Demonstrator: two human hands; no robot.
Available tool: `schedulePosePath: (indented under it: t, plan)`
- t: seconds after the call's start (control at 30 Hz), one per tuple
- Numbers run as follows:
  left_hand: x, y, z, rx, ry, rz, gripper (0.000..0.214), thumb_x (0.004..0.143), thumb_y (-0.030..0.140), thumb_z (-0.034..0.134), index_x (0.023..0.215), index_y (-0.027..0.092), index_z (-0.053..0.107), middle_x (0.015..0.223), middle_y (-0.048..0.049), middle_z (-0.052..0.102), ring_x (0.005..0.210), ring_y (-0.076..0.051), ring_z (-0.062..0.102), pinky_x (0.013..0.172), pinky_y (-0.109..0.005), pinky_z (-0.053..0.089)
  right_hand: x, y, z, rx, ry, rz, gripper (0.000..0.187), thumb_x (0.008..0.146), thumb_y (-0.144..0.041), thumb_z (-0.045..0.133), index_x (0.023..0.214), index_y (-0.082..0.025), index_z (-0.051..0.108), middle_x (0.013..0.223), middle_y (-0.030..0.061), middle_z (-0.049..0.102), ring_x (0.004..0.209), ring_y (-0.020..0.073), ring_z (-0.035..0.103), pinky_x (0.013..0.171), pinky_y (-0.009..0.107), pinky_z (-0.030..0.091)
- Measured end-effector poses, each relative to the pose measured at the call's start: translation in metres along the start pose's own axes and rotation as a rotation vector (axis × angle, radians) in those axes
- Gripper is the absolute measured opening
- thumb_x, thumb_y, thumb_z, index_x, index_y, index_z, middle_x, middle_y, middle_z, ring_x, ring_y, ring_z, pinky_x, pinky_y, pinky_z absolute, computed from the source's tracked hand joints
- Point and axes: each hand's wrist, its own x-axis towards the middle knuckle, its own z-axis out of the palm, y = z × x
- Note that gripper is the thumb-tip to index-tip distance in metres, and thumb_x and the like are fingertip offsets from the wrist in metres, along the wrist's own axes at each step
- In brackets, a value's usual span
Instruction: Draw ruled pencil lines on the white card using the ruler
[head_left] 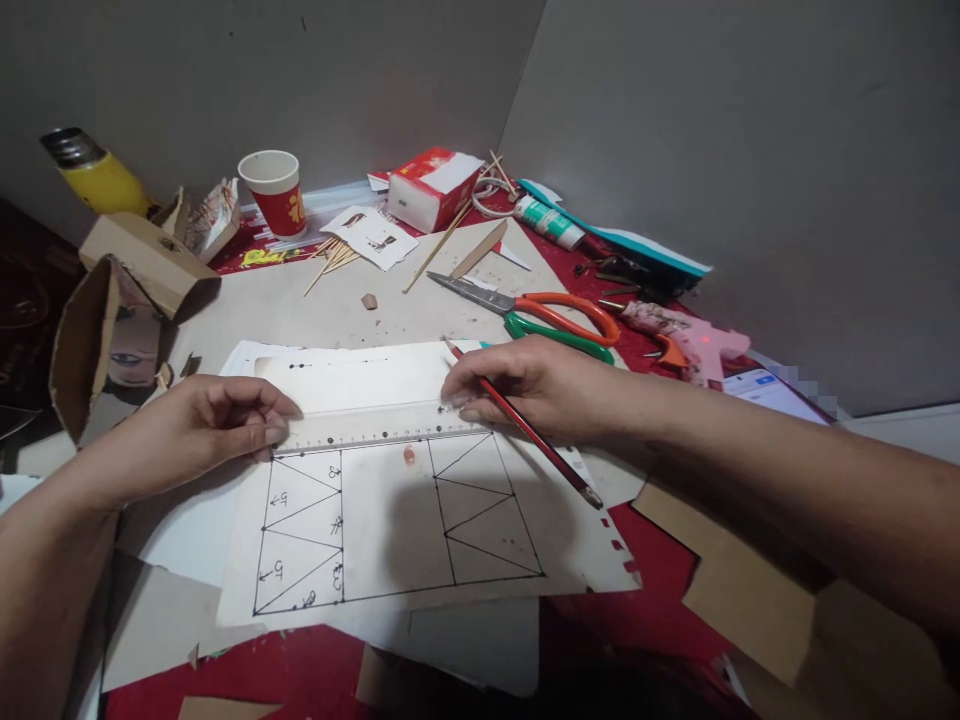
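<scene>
On the ruler [379,424], the left hand [229,415] has a pinched grip; the right hand [525,380] holds a pencil [541,446].

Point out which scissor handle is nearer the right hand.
The green handle: it lies just beyond the right hand, while the orange handle sits farther back.

Ruler [375,425] on ppr [386,520], red/blk pencil [535,438] tilted

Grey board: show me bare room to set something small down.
Largely free: the grey board between the cardboard at left, the sticks beyond, the paper nearer and the scissors at right, bar a scrap. Crowded: the far edge, with cup, red box and tube, and the right by the glue gun.
</scene>
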Motion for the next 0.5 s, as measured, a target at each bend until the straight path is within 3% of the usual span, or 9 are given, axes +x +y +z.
schedulePosePath:
  t: [0.13, 0.5]
  plan:
    - [-0.0008, -0.0004, -0.0001, -0.136, -0.064, -0.065, 0.033, 0.081, 0.047, 0.067, 0.1, 0.021, 0.07, 0.068, 0.0019, 0.06, 0.062, -0.01, 0.051, 0.055, -0.019, 0.042, 0.0003, 0.0007, 0.0004, -0.009, 0.006, 0.003, 0.014, 0.084, -0.029, 0.058, 0.092, -0.019, 0.065, 0.082, 0.0018, 0.067, 0.072, 0.0144, 0.059, 0.067, 0.028, 0.045]
    - [0.0013, -0.0005, 0.0012, -0.142, -0.066, -0.063, 0.032, 0.079, 0.048, 0.068, 0.099, 0.022, 0.071, 0.069, 0.0018, 0.06, 0.061, -0.01, 0.048, 0.054, -0.02, 0.039, 0.0003, 0.0006, 0.0008, -0.032, 0.021, -0.013, 0.015, 0.083, -0.028, 0.058, 0.093, -0.019, 0.065, 0.083, 0.0026, 0.069, 0.072, 0.0147, 0.061, 0.067, 0.028, 0.046]
